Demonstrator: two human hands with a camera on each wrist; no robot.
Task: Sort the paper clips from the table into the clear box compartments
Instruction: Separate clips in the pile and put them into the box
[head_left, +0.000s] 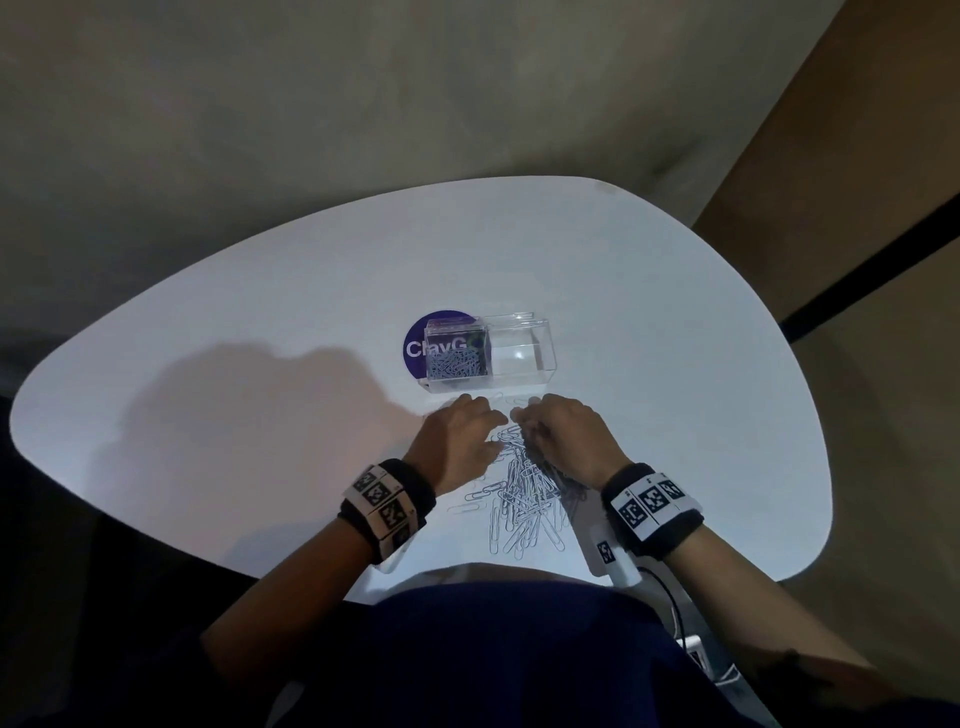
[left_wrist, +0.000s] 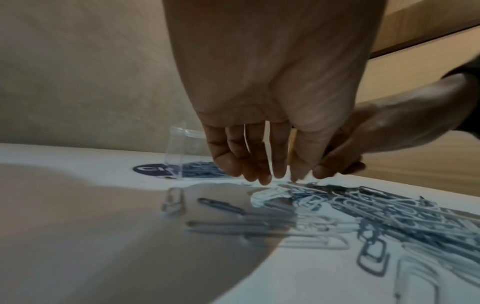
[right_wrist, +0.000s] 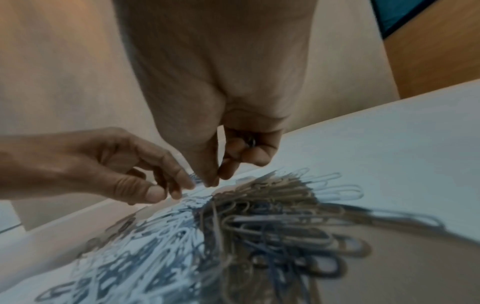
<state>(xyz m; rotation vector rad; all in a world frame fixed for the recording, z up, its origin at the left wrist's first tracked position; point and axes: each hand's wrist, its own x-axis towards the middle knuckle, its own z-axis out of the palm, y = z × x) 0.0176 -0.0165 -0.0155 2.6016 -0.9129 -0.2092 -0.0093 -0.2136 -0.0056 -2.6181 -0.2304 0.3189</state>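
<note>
A pile of silver paper clips (head_left: 524, 493) lies on the white table (head_left: 260, 364) between my two hands. Beyond it stands the clear box (head_left: 524, 338); its left compartment holds several clips (head_left: 457, 361), and the right one looks bare. My left hand (head_left: 488, 423) hangs over the pile's far end with fairly straight fingers (left_wrist: 265, 176) whose tips touch the clips (left_wrist: 376, 209). My right hand (head_left: 524, 421) pinches thumb and forefinger (right_wrist: 211, 182) together at the pile (right_wrist: 233, 226). A metal glint (right_wrist: 250, 142) shows inside its curled fingers.
A round purple sticker (head_left: 415, 348) lies under the box's left end. A white marker card (head_left: 608, 556) and a black cable (head_left: 670, 597) sit at the table's near right edge. A few single clips (head_left: 475, 496) lie left of the pile.
</note>
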